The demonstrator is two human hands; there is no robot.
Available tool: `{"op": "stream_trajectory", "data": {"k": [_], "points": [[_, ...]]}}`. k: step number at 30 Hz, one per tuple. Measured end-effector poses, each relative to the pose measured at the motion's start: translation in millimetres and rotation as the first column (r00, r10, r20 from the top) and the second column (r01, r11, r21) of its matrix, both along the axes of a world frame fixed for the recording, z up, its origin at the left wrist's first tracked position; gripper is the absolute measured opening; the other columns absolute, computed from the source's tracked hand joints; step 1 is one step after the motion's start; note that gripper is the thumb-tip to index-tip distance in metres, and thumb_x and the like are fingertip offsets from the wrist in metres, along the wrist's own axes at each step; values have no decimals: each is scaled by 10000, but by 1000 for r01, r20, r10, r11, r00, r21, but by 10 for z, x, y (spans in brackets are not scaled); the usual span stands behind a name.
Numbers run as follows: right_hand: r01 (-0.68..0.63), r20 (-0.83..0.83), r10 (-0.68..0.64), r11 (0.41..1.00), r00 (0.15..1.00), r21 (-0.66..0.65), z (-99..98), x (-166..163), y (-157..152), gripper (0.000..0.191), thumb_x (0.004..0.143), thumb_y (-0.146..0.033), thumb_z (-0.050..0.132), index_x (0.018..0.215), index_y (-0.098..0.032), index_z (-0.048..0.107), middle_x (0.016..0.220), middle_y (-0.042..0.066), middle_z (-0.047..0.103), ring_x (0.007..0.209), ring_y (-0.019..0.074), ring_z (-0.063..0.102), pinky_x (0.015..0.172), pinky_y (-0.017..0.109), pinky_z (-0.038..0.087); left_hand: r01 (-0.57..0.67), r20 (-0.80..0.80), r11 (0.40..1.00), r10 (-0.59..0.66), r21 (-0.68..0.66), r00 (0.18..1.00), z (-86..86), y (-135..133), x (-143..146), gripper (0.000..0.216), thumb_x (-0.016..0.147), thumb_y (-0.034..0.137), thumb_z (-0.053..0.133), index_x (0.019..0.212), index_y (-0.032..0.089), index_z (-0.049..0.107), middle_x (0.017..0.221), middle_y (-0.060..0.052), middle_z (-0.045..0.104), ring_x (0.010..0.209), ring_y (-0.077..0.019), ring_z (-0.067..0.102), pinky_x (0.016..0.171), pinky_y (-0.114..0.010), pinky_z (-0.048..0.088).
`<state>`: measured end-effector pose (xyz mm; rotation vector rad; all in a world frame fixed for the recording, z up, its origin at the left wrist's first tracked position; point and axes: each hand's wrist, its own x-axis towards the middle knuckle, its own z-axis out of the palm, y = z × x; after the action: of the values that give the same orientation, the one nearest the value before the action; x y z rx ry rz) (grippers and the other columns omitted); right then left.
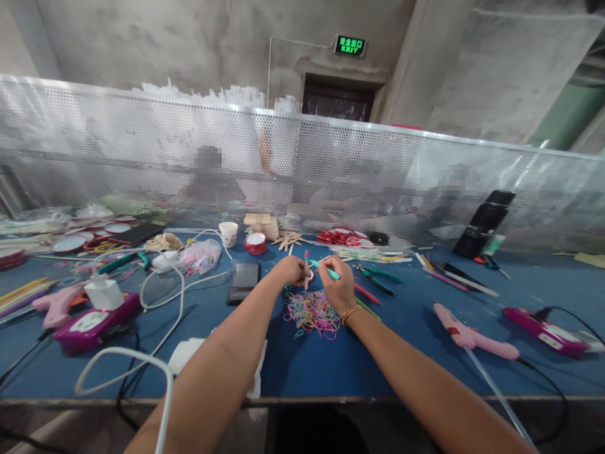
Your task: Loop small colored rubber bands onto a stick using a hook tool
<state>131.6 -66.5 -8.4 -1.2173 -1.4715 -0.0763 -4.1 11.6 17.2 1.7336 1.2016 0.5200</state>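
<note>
Fingers of my left hand [295, 270] pinch a stick [306, 282] just beyond the colourful pile [312, 313]; from afar I see my right hand [340, 287] wrapped around a pen [333, 274], also beyond the pile. A phone [244, 287] lies left of the pile, pliers [379, 284] to its right.

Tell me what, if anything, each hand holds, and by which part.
The left hand holds a wooden stick near its middle, coloured end up; the right hand holds a teal pen-like tool between its ends.
</note>
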Motion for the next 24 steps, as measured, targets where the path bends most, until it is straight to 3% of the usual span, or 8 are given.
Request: {"op": "stream_trajectory", "data": {"k": [12,24], "points": [[5,2,-5,1000,1000,-2,-1,-9,2,141,846,-287,509,736,-220,565,695,-6,648,686,171,581,730,300,405,-1,36,1000,2,-13,999,-21,12,-6,95,741,165,715,676,131,655,520,21,588,520,-108,586,612,-236,526],[-49,-1,49,999,999,10,-3,-35,0,151,853,-297,519,736,-216,568,700,-6,636,698,166,572,746,298,411,10,34,1000,-10,6,999,-40,26,-4,101,749,164,705,681,130,639,527,27,591,493,-84,571,529,-179,487]]}}
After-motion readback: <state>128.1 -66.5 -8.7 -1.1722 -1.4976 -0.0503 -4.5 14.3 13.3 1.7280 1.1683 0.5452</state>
